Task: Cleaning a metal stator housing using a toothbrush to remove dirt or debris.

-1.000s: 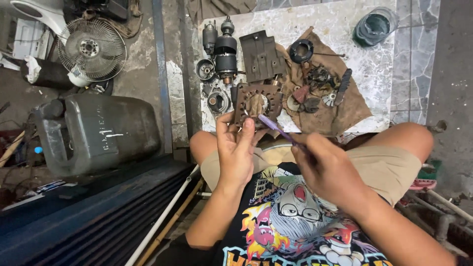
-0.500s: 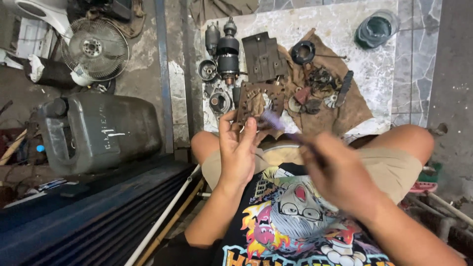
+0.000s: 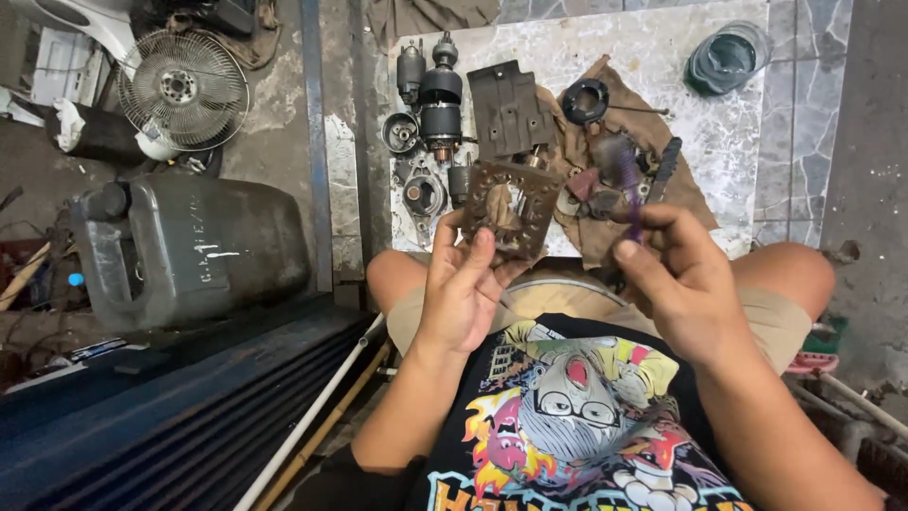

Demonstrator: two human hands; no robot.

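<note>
My left hand (image 3: 463, 284) holds up a flat, rusty brown metal plate (image 3: 512, 206) with holes round its edge, gripped at its lower left corner. My right hand (image 3: 683, 279) is closed on a small purple-handled brush (image 3: 632, 189) that points up, a little to the right of the plate and apart from it. Both hands are above my knees, over the edge of a pale stone slab (image 3: 653, 57).
Motor parts lie on the slab: a dark armature (image 3: 440, 95), a black plate (image 3: 511, 106), a ring (image 3: 584, 99), round housings and a brown cloth (image 3: 690, 194). A grey jerrycan (image 3: 199, 246) and a fan (image 3: 182, 90) stand at left, a glass bowl (image 3: 728, 57) at top right.
My right hand has swung the purple brush from lying across the plate to pointing upright at the right. My left hand has lifted the plate slightly.
</note>
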